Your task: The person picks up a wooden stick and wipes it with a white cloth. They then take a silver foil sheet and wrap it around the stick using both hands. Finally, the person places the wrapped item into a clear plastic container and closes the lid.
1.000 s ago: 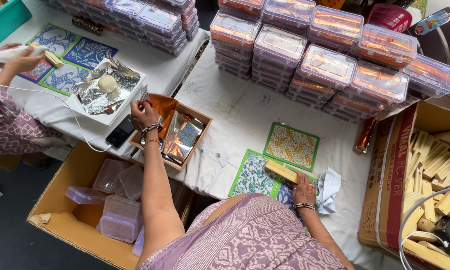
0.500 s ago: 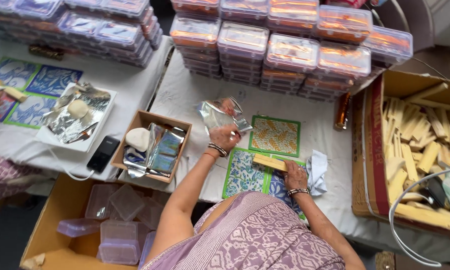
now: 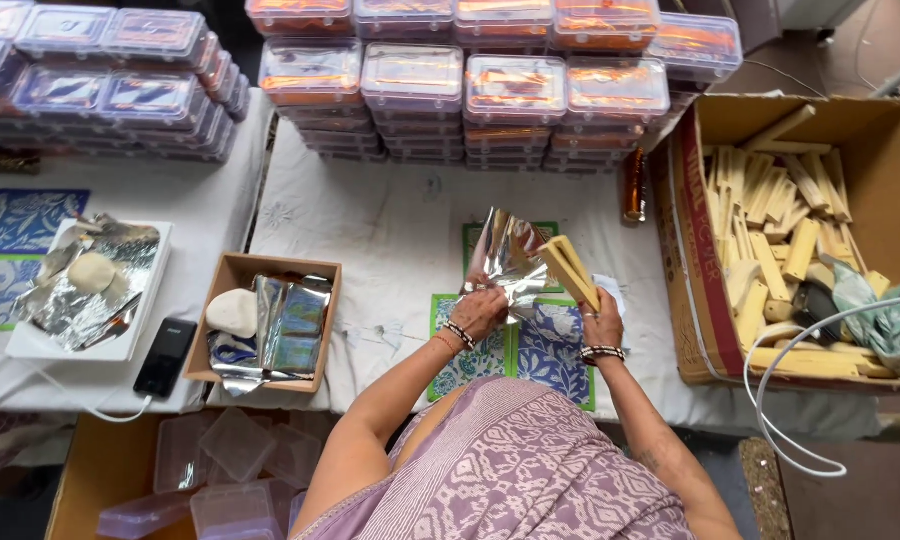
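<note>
Head view: left hand (image 3: 478, 312) grips silver foil pouch (image 3: 510, 262); right hand (image 3: 602, 322) holds pale wooden block (image 3: 570, 270).

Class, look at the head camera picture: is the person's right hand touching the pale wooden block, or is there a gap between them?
Touching. The head view shows the right hand gripping the lower end of the wooden block, fingers wrapped against it, no gap visible.

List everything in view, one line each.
Foil sheet: one, silver, in left hand.
Wood block: one, tan, in right hand.
Tiles: several, blue and green, under the hands.
Small box: one, brown, holds foil, table left.
Clear boxes: many, stacked at back.
Large carton: one, wood pieces inside, right.
Phone: one, black, left.
Left hand: holds foil.
Right hand: holds block.
</note>
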